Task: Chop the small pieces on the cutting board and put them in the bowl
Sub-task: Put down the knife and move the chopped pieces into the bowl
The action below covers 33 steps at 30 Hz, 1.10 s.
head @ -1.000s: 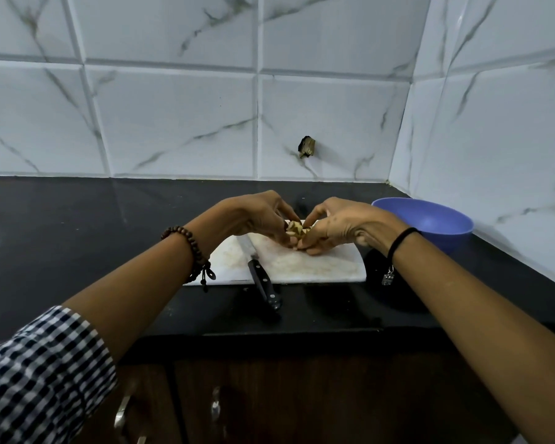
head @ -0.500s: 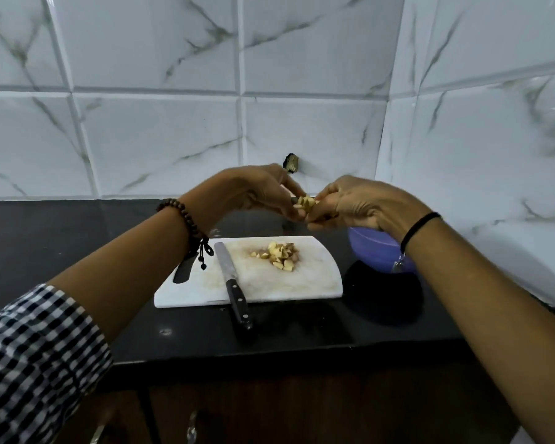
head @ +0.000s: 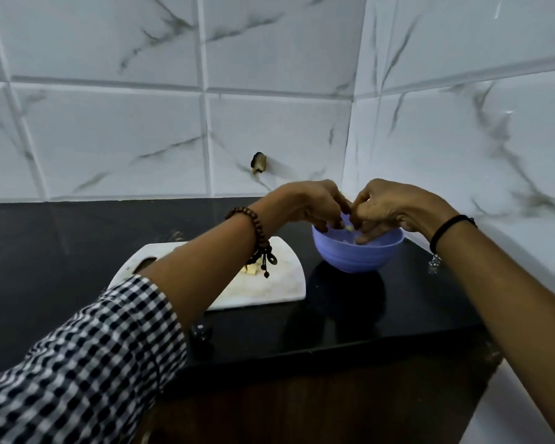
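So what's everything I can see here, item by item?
bowl: one, blue, on the counter right of the board
board: one, white, on the counter
pieces: few, pale yellow, on the board; one at the right fingertips
knife: one, dark handle end, below the board
counter: one, black
tiles: many, white marbled, walls
stub: one, brown, back wall
cabinet: one, brown, under the counter
bracelet: one, brown beads, left wrist
band: one, black, right wrist
sleeve: one, checked, left arm
left hand: one, over the bowl
right hand: one, fingertips in the bowl
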{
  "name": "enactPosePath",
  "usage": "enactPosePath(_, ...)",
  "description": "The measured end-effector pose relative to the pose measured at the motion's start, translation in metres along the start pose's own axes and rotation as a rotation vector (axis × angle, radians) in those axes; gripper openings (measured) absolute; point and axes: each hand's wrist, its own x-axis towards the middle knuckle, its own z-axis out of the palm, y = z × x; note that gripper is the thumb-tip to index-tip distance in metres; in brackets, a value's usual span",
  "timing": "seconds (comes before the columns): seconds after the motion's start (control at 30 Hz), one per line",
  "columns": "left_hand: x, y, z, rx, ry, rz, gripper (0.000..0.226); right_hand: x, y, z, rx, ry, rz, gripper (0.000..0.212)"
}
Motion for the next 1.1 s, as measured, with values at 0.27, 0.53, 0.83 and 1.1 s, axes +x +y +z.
enactPosePath(0.27,-0.005,-0.008,0.001,-0.046,0.142,0.113,0.028,0.004,-0.003,0.001,-0.201,0.212,-0.078,0.017)
enactPosePath(0.53,-0.014,-0.013,0.0,0.009,0.272,0.19,0.02,-0.003,-0.01,0.001,-0.282,0.234,-0.131,0.006)
enactPosePath(0.83,-0.067,-0.06,-0.046,0.118,0.253,0.213,0.021,-0.015,-0.054,0.054,-0.144,0.186,-0.387,0.007)
enactPosePath(1.1,-0.106,-0.114,-0.06,0.344,0.207,-0.044,0.026,0.029,-0.06,0.127,-0.442,-0.026,-0.418,0.027)
